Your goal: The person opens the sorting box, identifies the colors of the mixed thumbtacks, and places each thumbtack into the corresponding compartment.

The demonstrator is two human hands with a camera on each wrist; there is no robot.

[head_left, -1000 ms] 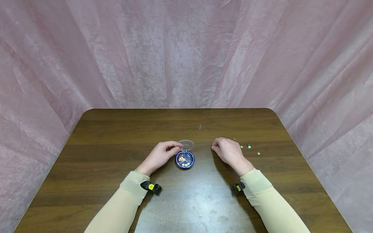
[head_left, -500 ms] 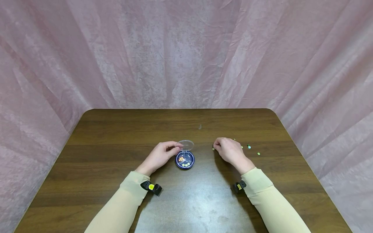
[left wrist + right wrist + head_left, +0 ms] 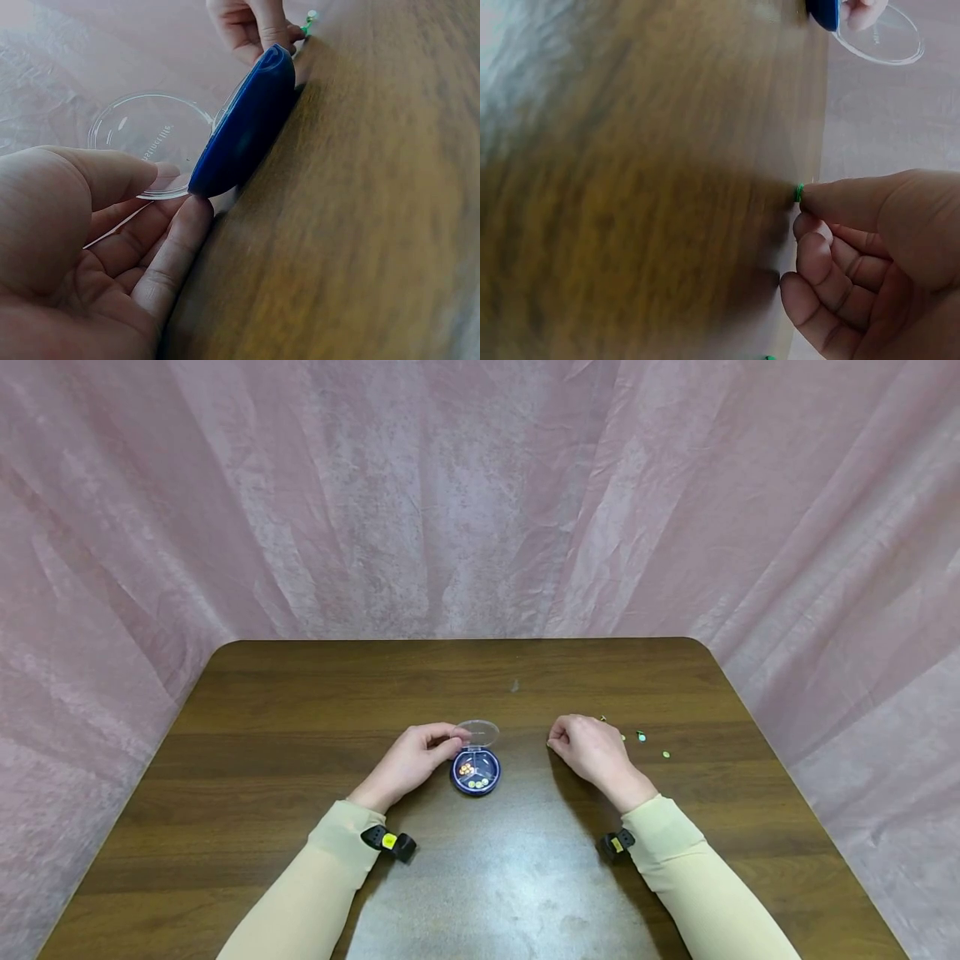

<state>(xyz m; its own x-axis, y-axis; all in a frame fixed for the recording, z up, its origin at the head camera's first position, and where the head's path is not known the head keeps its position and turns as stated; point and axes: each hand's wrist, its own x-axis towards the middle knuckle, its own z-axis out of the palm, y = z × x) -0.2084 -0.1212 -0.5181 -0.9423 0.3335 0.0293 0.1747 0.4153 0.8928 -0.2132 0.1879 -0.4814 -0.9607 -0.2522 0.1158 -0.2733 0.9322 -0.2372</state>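
Note:
A round blue pill case [image 3: 476, 772] lies on the table with its clear lid [image 3: 480, 733] raised. Several orange pieces [image 3: 466, 770] and several pale green ones [image 3: 477, 784] sit in separate compartments. My left hand [image 3: 416, 760] pinches the lid near the hinge between thumb and fingers; in the left wrist view one finger [image 3: 176, 255] touches the blue base. To the right of the case, my right hand [image 3: 591, 750] is low over the table. At its thumb tip is a small green thumbtack [image 3: 799, 193], pinched against the tabletop; the index fingertip is mostly hidden.
Right of my right hand lie several loose thumbtacks, among them a green one [image 3: 666, 754], a pale green-white one [image 3: 641, 737] and a gold-looking one [image 3: 603, 719]. A pink curtain [image 3: 480, 502] hangs behind the wooden table [image 3: 300, 693].
My right hand has moved slightly right and its fingertips have shifted; the tack visible beside them half a second ago is now mostly covered. My left hand and the case stay put.

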